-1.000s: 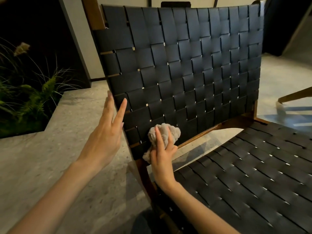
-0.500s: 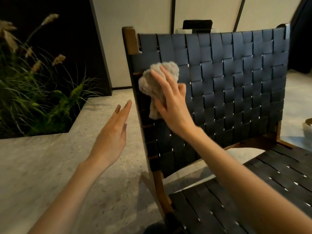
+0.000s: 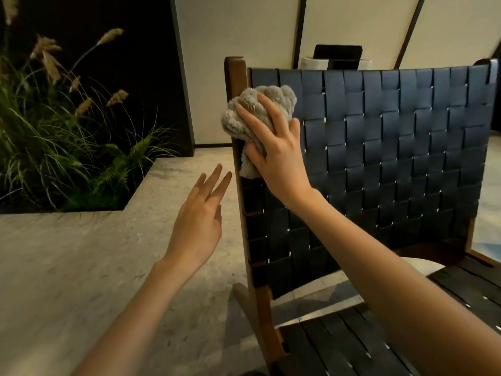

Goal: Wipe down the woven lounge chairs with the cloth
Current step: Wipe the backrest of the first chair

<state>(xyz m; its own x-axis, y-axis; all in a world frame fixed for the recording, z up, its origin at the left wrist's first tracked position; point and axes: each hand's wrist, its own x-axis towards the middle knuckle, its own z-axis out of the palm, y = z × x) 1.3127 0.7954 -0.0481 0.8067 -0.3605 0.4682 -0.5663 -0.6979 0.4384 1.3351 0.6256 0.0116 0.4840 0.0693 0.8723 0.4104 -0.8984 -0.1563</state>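
- Up from the foot of the backrest (image 3: pixel 393 158) a second ago, the cloth (image 3: pixel 253 115) now sits near its top left corner, left of centre in the frame, and the left hand (image 3: pixel 198 226) has drifted slightly right.
- A person's right hand (image 3: pixel 279 158) grips the bunched grey cloth, fingers spread and curled over it and thumb tucked beneath, pressing it against the black woven straps.
- The cloth's left edge laps over the wooden side post (image 3: pixel 235 77) of the woven lounge chair (image 3: pixel 406 213).
- The left hand hangs in the air at the centre of the frame, fingers straight and slightly apart, holding nothing; its fingertips point up, just beside the post.
- The chair's woven seat (image 3: pixel 352 346) fills the lower right corner, under the right forearm.
- Grasses and ferns (image 3: pixel 67 137) stand at the upper left, bordered by a speckled stone floor (image 3: pixel 67 267).
- A pale panelled wall (image 3: pixel 238 28) runs behind the chair along the top of the frame.
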